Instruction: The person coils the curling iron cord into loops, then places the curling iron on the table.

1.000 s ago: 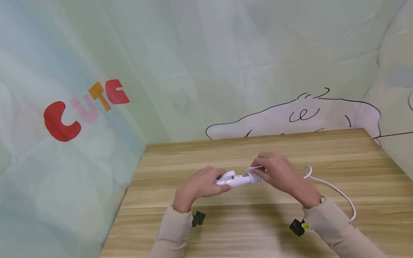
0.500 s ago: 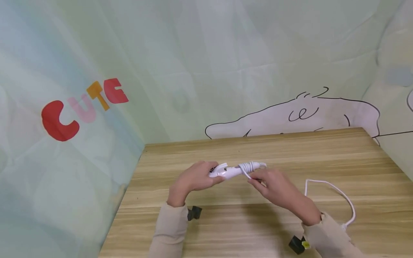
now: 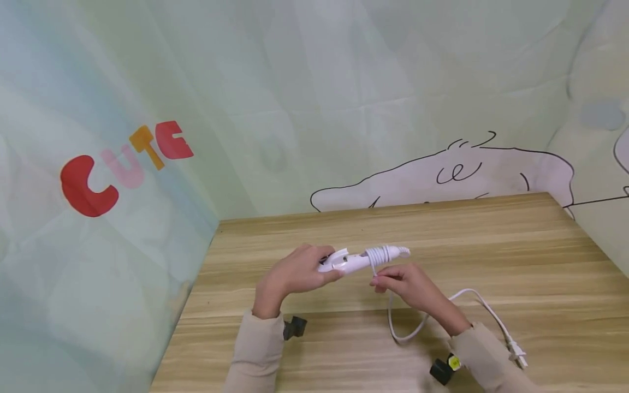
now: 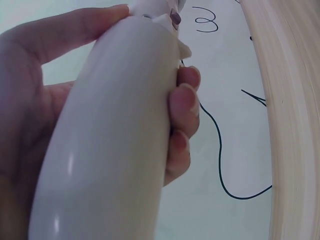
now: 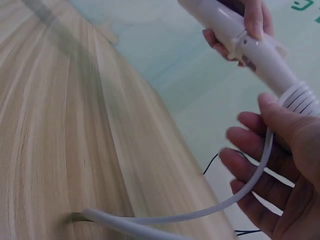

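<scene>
White appliance point(image 3: 355, 265), partly hidden, fills curled left hand point(image 3: 295, 272); right hand point(image 3: 407, 284) pinches its cord point(image 3: 378, 255).

wood-grain table point(image 3: 491, 245), apparently fabric wall point(image 3: 314, 109)

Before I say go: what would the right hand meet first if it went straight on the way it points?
Probably the white appliance, near the left hand; the right hand points that way in the head view. Depth is unclear, so it might pass beneath.
</scene>
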`<state>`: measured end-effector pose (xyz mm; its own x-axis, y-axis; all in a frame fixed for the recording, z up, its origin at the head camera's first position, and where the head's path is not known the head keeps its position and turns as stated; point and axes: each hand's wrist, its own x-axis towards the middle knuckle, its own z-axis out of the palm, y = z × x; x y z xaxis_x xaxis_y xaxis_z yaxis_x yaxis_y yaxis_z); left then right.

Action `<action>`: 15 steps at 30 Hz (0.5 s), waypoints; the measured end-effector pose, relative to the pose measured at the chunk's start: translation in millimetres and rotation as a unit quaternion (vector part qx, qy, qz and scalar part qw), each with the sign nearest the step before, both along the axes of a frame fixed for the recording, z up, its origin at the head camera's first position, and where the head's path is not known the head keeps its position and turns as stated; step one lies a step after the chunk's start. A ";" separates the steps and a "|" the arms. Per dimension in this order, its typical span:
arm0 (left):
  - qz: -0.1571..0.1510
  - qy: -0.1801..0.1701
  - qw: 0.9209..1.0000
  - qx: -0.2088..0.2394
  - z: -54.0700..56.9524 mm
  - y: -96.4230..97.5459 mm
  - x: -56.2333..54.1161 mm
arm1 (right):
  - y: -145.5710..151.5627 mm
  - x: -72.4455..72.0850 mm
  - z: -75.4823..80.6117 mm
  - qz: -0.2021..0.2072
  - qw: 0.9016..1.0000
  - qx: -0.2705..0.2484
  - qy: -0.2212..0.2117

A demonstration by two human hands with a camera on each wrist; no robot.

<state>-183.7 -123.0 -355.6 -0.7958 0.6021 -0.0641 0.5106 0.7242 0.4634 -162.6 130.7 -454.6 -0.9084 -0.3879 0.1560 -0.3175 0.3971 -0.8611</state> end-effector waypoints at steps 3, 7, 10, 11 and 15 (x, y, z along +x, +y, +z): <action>-0.007 -0.008 1.000 0.010 0.9 1.3 1.7 | 0.7 -5.5 -6.9 0.006 0.999 -0.044 -0.014; -0.016 -0.020 0.999 0.027 1.3 2.7 4.0 | 3.6 -12.1 -10.4 0.028 0.996 -0.086 -0.025; -0.022 -0.022 0.999 0.041 2.1 2.7 5.4 | 7.1 -16.5 -9.4 0.050 0.993 -0.096 -0.037; -0.025 -0.022 0.998 0.047 2.5 2.5 5.8 | 8.2 -17.9 -8.7 0.059 0.992 -0.099 -0.043; -0.043 -0.019 0.997 0.061 5.4 1.6 8.0 | 13.6 -21.9 -4.1 0.101 0.990 -0.090 -0.049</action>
<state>-175.7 -121.3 -350.1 -0.7388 0.6738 -0.0153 0.5496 0.6154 0.5650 -184.4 144.4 -458.7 -0.8291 -0.5373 0.1548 -0.2867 0.1708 -0.9427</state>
